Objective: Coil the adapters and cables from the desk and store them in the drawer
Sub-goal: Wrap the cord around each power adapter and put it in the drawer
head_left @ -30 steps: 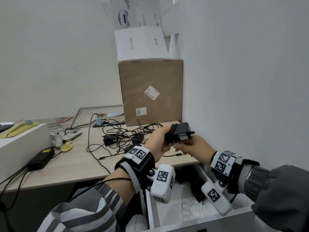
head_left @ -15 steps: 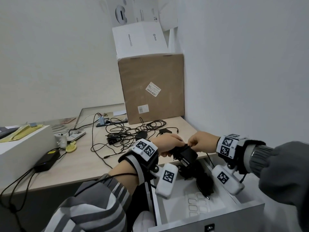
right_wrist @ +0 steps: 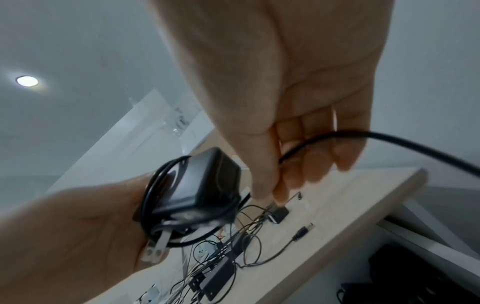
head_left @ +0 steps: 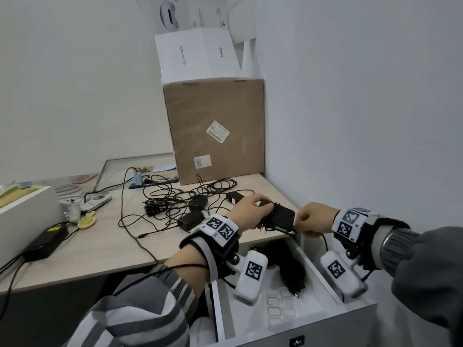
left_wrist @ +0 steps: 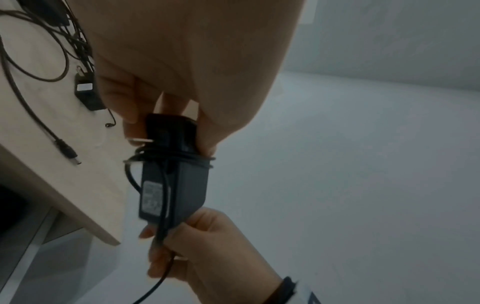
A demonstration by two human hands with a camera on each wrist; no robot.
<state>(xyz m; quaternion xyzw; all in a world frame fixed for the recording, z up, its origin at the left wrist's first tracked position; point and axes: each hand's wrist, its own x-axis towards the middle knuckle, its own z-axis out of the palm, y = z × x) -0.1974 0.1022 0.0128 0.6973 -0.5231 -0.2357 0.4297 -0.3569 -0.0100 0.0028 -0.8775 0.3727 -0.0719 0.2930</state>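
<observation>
Left hand (head_left: 246,211) grips one black adapter (head_left: 281,217) at its plug end, held above the bench (head_left: 100,246) edge, over the open drawer (head_left: 325,284). Adapter's long axis points toward the right hand (head_left: 313,221), just beside its far end, pinching the cable (right_wrist: 363,137). A few turns already wrap the body; next loop goes around it crosswise. At least three more adapters remain in the tangle (head_left: 180,199); dark cables already lie in the drawer.

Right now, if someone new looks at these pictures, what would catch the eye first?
Probably the black adapter, held above the open drawer: the left hand grips it while the right hand pinches its cable. Next, the tangle of black cables on the desk, before a big cardboard box.
</observation>
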